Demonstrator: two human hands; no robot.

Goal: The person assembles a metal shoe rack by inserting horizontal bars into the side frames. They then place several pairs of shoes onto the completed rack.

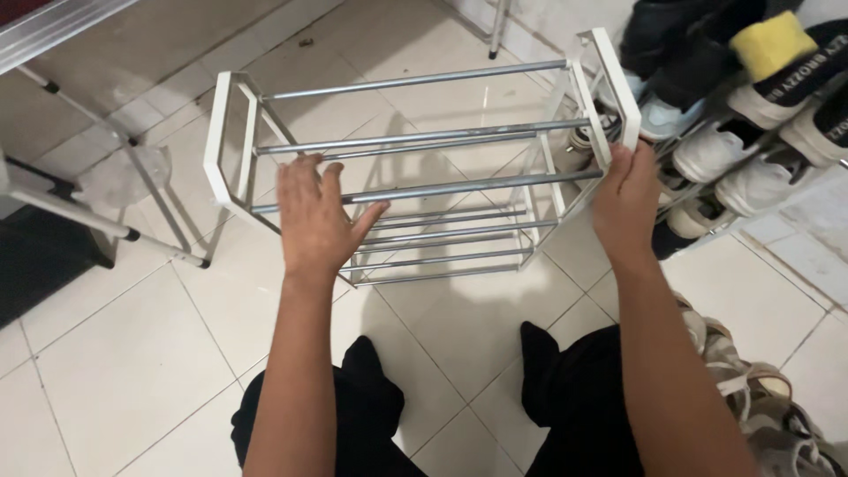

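An empty white shoe rack [424,168] is steadied over the tiled floor [132,353]. Its right frame is gripped by the right hand [625,199]; the left hand [315,216], fingers spread, rests on a metal bar [477,185], keeping it level. Shoes [751,115] are piled far right.

One empty shoe rack [424,168] with two white end frames and at least eight metal rods, two hands on it (left hand [314,221], right hand [625,199]), roughly seven shoes [751,168] at the floor's right edge.
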